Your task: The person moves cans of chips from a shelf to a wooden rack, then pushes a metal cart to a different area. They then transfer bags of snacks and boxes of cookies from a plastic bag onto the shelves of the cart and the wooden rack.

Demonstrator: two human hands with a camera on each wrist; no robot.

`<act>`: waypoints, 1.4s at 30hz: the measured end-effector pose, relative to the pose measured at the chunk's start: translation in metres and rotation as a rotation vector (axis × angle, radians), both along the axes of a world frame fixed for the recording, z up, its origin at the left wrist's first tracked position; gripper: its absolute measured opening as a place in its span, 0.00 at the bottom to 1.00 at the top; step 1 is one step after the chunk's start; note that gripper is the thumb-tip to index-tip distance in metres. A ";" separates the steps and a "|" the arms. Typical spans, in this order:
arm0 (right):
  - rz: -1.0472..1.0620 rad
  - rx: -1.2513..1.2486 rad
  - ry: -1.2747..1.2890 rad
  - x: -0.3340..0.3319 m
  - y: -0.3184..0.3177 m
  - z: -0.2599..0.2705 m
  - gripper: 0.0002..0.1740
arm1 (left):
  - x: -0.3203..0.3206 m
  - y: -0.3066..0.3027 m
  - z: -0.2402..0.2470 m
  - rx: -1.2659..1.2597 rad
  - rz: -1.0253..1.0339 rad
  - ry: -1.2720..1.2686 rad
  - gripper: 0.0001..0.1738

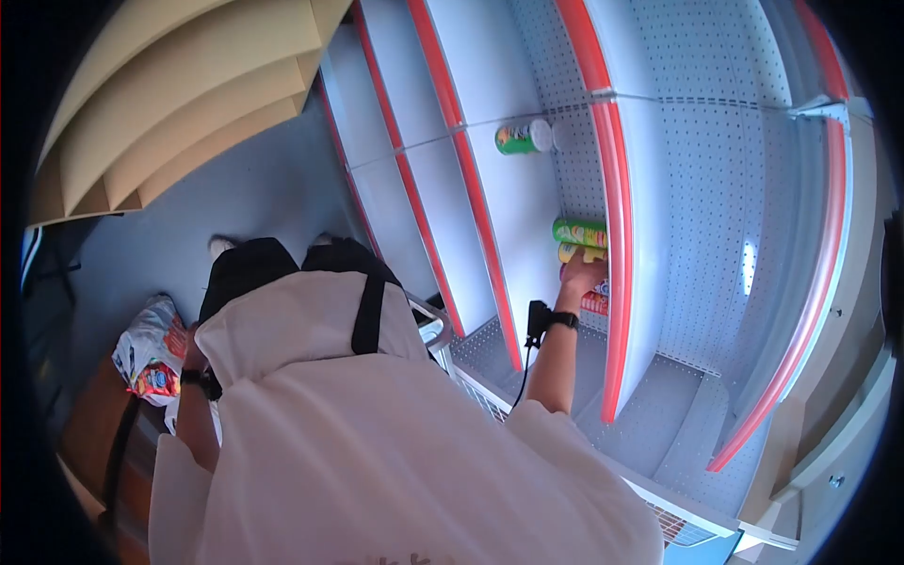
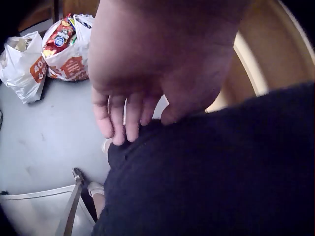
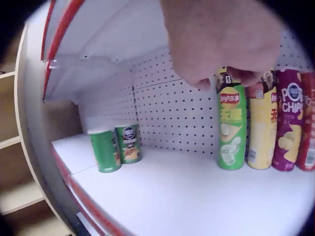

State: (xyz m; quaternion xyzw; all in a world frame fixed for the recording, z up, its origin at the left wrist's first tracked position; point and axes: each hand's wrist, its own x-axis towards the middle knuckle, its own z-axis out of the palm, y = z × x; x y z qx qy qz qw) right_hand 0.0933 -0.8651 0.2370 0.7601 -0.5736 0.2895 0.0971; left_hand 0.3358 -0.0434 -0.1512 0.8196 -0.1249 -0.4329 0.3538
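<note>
My right hand [image 1: 584, 271] reaches into the shelf at a row of upright chip cans. In the right wrist view its fingertips overlap the tops of the green Lay's can [image 3: 231, 128] and the yellow can [image 3: 262, 128]; I cannot tell whether they grip either. A purple can [image 3: 288, 123] and a red can [image 3: 308, 128] stand beside them on the right. My left hand [image 2: 147, 73] hangs beside my dark-clothed leg, fingers loosely bent, holding nothing.
Two shorter green cans [image 3: 106, 151] stand further left on the same shelf [image 3: 162, 191]. Red-edged shelves [image 1: 617, 235] rise above and below. Plastic bags [image 2: 24, 69] with snack packets stand on the floor behind. Wooden shelving [image 1: 207, 75] lines the opposite side.
</note>
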 end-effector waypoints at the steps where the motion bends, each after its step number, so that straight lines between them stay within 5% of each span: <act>1: -0.054 -0.002 0.162 -0.010 -0.020 0.000 0.27 | -0.018 -0.017 0.012 -0.006 -0.009 -0.033 0.26; 2: -0.069 0.001 0.225 -0.017 -0.035 0.002 0.26 | -0.034 -0.011 0.021 -0.013 -0.011 -0.073 0.25; 4: -0.025 0.281 -0.076 -0.035 -0.068 -0.008 0.25 | -0.047 -0.015 0.032 -0.010 -0.017 -0.144 0.24; 8: -0.032 0.383 -0.084 -0.014 -0.049 -0.001 0.25 | -0.065 -0.059 0.070 -0.016 -0.058 -0.278 0.22; 10: 0.059 0.028 0.007 -0.014 -0.043 -0.008 0.24 | -0.068 -0.094 0.094 -0.024 -0.070 -0.349 0.21; 23: 0.171 0.122 -0.281 0.027 -0.030 0.000 0.33 | -0.011 -0.138 0.135 -0.111 -0.164 -0.754 0.14; 24: 0.183 0.121 -0.284 0.039 -0.017 0.003 0.33 | 0.006 -0.136 0.130 -0.109 -0.152 -0.758 0.14; 26: 0.338 -0.106 -0.240 0.089 0.055 0.027 0.37 | 0.051 -0.130 0.115 0.159 0.823 0.502 0.13; 30: 0.655 -0.002 -0.359 0.164 0.158 0.029 0.41 | 0.116 -0.173 0.205 -0.095 0.482 -0.152 0.15; 33: 0.963 0.538 -0.733 0.253 0.240 0.049 0.42 | 0.157 -0.234 0.320 -0.312 0.273 -0.127 0.25; 36: 1.431 0.645 -0.665 0.331 0.303 0.068 0.45 | 0.184 -0.268 0.415 -0.538 0.093 -0.340 0.37; 40: 1.643 0.848 -0.714 0.410 0.378 0.099 0.46 | 0.229 -0.238 0.455 -0.591 0.098 -0.508 0.41; 42: 1.700 0.897 -0.721 0.446 0.410 0.106 0.47 | 0.247 -0.208 0.466 -0.592 0.128 -0.393 0.41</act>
